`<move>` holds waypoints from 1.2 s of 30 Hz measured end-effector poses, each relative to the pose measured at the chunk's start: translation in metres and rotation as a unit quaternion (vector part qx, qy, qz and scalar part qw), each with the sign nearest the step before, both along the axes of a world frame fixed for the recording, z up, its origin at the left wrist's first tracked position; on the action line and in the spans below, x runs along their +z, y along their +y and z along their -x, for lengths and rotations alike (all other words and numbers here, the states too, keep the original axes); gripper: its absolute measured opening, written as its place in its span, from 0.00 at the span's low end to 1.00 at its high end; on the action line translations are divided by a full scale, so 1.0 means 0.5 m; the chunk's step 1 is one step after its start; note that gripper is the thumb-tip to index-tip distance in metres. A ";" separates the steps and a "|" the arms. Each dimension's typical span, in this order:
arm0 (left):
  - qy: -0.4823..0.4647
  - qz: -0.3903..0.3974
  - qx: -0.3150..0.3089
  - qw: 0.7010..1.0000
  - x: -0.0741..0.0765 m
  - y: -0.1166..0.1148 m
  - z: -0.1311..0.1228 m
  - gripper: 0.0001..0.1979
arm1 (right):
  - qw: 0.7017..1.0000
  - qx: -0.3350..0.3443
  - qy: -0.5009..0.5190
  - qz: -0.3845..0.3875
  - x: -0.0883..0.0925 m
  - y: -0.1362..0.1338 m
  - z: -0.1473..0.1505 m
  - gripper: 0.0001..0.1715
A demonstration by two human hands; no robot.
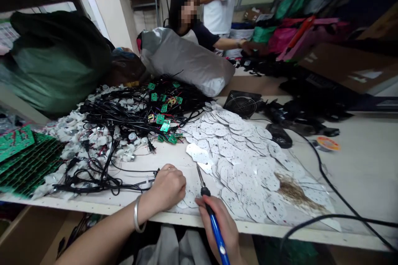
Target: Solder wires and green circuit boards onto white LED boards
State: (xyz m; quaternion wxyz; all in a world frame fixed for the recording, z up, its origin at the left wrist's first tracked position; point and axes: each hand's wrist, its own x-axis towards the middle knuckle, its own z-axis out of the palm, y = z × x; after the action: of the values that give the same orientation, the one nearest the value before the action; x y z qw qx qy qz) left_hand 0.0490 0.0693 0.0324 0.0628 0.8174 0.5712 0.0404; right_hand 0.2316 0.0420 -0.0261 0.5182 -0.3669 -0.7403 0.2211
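My right hand (219, 219) is wrapped round a blue soldering iron (214, 225), its metal tip pointing up and away from me. The tip hovers over or rests near white round-ended circuit boards (199, 155); contact cannot be made out. Beside it, my left hand (170, 186) is closed just above the table near its front edge, and its curled fingers hide whatever they hold. A black cable (137, 170) ends right beside that hand. White boards (230, 165) overlap in a wide spread right of the iron.
Black cords (124, 112) with small green boards (160, 119) lie heaped among white motor-like parts (71, 136). Green panels (31, 161) stack at left. A fan (242, 104), solder spool (328, 143) and brown debris (297, 192) lie rightward. Behind a grey bag (186, 56), two people work or stand.
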 end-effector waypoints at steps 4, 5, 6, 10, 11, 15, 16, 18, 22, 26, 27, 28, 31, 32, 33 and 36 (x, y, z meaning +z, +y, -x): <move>0.014 -0.005 -0.001 1.000 -0.006 0.000 -0.001 0.06 | 0.999 0.006 -0.020 -0.030 -0.004 0.003 -0.007 0.13; 0.018 -0.004 -0.004 1.000 -0.007 0.000 -0.002 0.05 | 0.999 0.004 -0.027 -0.031 -0.004 0.004 -0.010 0.13; 0.024 -0.003 -0.009 1.000 -0.008 -0.001 -0.004 0.05 | 0.999 0.000 -0.035 -0.027 -0.005 0.005 -0.013 0.13; 0.029 -0.003 -0.034 0.999 -0.002 -0.005 -0.006 0.05 | 0.997 -0.009 -0.059 -0.038 -0.012 0.010 -0.020 0.12; 0.014 -0.008 -0.039 0.999 0.005 -0.008 0.000 0.06 | 0.997 -0.007 -0.062 -0.045 -0.013 0.010 -0.020 0.13; -0.034 -0.043 0.048 0.997 0.055 -0.017 0.080 0.09 | 0.996 -0.023 -0.049 -0.077 -0.010 0.008 -0.015 0.14; -0.008 -0.044 0.109 0.993 0.069 -0.017 0.111 0.08 | 0.996 -0.028 -0.045 -0.077 -0.009 0.007 -0.014 0.14; 0.061 -0.033 0.208 0.976 0.091 -0.012 0.175 0.08 | 0.996 -0.031 -0.039 -0.073 -0.009 0.007 -0.012 0.14; 0.097 0.008 0.192 0.977 0.092 0.016 0.242 0.08 | 0.996 -0.020 -0.041 -0.082 -0.013 0.009 -0.012 0.16; 0.101 0.021 0.207 0.973 0.053 0.054 0.217 0.09 | 0.996 -0.026 -0.046 -0.074 -0.015 0.006 -0.014 0.16; 0.097 0.021 0.215 0.971 0.044 0.063 0.207 0.10 | 0.996 -0.026 -0.044 -0.069 -0.014 0.004 -0.013 0.16; 0.091 0.022 0.223 0.970 0.036 0.069 0.197 0.10 | 0.997 -0.025 -0.041 -0.062 -0.013 0.002 -0.013 0.16; 0.067 0.028 0.234 0.970 0.021 0.079 0.177 0.11 | 0.999 -0.025 -0.014 -0.037 -0.011 -0.005 -0.008 0.16; 0.059 0.030 0.231 0.971 0.020 0.079 0.174 0.11 | 0.999 -0.027 -0.002 -0.028 -0.011 -0.006 -0.006 0.16; 0.050 0.033 0.225 0.973 0.019 0.077 0.173 0.11 | 0.999 -0.029 0.010 -0.021 -0.012 -0.006 -0.005 0.16; 0.022 0.034 0.198 0.979 0.026 0.067 0.177 0.11 | 0.999 -0.020 0.030 -0.038 -0.013 -0.003 -0.004 0.16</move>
State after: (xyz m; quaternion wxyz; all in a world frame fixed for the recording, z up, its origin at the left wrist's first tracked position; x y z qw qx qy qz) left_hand -0.0393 0.1029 0.0456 0.0691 0.6859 0.7243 0.0147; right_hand 0.2336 0.0406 -0.0327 0.5583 -0.3543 -0.7248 0.1934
